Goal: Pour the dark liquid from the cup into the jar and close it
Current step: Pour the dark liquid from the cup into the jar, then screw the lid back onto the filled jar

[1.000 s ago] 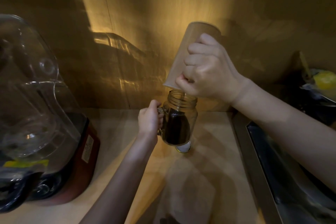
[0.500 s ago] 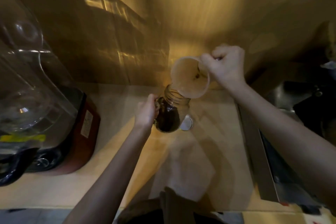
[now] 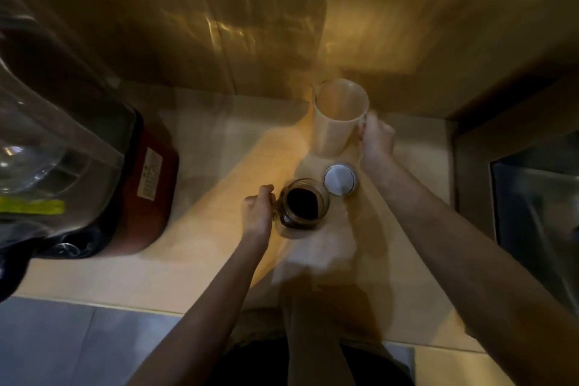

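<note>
Cup (image 3: pixel 340 117) no longer tipped over jar (image 3: pixel 302 207): now upright on counter (image 3: pixel 200 263), back near wall. Jar open, dark liquid inside, left hand (image 3: pixel 257 213) clenched on its handle. Lid (image 3: pixel 340 180) flat just beside jar (not on). Right hand (image 3: pixel 376 138) gripping cup handle, fingers hidden. Blender (image 3: pixel 62 141) cut off left.

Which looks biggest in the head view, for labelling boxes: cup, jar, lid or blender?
1. blender, though nearest the camera
2. cup
3. jar
4. lid
</note>
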### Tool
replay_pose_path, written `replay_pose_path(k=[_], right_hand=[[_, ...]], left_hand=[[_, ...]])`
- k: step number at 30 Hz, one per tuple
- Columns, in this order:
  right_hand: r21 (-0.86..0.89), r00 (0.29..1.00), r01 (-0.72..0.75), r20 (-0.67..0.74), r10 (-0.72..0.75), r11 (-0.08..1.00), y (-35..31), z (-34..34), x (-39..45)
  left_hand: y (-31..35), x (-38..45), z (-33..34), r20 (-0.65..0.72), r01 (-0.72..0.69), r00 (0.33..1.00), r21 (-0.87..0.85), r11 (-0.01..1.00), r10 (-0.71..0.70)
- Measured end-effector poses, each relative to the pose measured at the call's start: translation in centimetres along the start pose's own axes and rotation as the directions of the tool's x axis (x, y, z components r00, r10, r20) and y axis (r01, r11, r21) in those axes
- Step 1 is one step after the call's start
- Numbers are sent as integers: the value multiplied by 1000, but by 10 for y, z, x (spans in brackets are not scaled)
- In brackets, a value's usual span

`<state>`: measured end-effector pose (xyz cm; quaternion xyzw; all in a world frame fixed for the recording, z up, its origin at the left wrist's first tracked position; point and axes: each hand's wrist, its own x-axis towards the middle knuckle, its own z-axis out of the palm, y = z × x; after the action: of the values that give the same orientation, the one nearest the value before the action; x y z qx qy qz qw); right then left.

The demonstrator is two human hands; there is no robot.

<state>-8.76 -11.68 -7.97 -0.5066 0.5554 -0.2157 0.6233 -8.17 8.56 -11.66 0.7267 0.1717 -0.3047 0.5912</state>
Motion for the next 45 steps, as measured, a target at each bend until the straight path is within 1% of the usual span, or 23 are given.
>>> replay_pose_path(k=[2,5,12,15,17,19,20,21,22,24,25,27,28,29,31,34,36,38,39,40,43,45], right_hand=[[20,1000,-7,1,7,1000,8,5,5],[-5,1000,-1,7,1,1000,19,7,10],[-187,998,57,26,-53,981,36,3,15],[-166,998,53,31,-48,985,37,0,13],[-116,1000,26,-13,-28,993,42,-6,15],[-99,993,60,-91,-69,993,50,-16,14],[-140,987,92,-116,-109,986,56,-22,11],[-202,983,123,-110,-148,972,64,-27,10],[-263,983,147,-66,-170,953,75,-33,9],[-400,981,190,106,-161,897,91,-41,6],[-492,970,226,197,-145,841,97,-42,5],[-665,931,338,339,-134,665,107,-43,3],[-712,908,402,391,-151,576,109,-42,2],[-731,889,447,426,-168,516,111,-41,0],[-737,876,479,439,-202,477,111,-38,-6],[-747,877,481,410,-251,458,107,-39,-12],[-735,858,513,440,-263,444,99,-44,-17],[-702,838,542,494,-233,462,87,-52,-23],[-693,821,565,528,-218,447,81,-57,-27],[-688,795,601,567,-217,406,74,-63,-31],[-652,691,723,679,-248,228,56,-77,-46],[-628,643,765,734,-218,145,46,-83,-58]], left_hand=[[-2,4,2,-7,-2,1000,-14,1000,2],[-4,9,3,-10,-3,1000,-20,1000,3],[-9,17,9,-15,-25,1000,-7,1000,25],[-15,19,9,-5,-44,999,-16,999,44],[-18,21,9,0,-44,999,-20,999,44],[-20,22,9,2,-44,999,-14,999,44],[-20,22,9,-1,-48,999,-9,999,48],[-20,22,10,-7,-52,999,-4,999,52],[-20,21,10,-14,-53,999,0,999,53],[-20,21,9,-32,-46,998,9,999,46],[-20,20,9,-40,-42,998,16,999,42],[-21,18,7,-45,-48,998,45,998,50],[-22,17,7,-42,-57,997,62,996,60],[-21,15,7,-37,-68,997,97,993,72],[-21,13,7,-15,-105,994,194,975,110],[-22,14,4,25,-162,987,244,956,160],[-21,13,2,43,-180,984,259,949,175],[-21,12,0,70,-201,979,269,942,190],[-21,11,-1,85,-217,976,284,934,201],[-20,10,-3,105,-238,971,301,923,216],[-19,7,-6,178,-342,939,362,867,295],[-18,4,-8,190,-383,923,378,843,334]])
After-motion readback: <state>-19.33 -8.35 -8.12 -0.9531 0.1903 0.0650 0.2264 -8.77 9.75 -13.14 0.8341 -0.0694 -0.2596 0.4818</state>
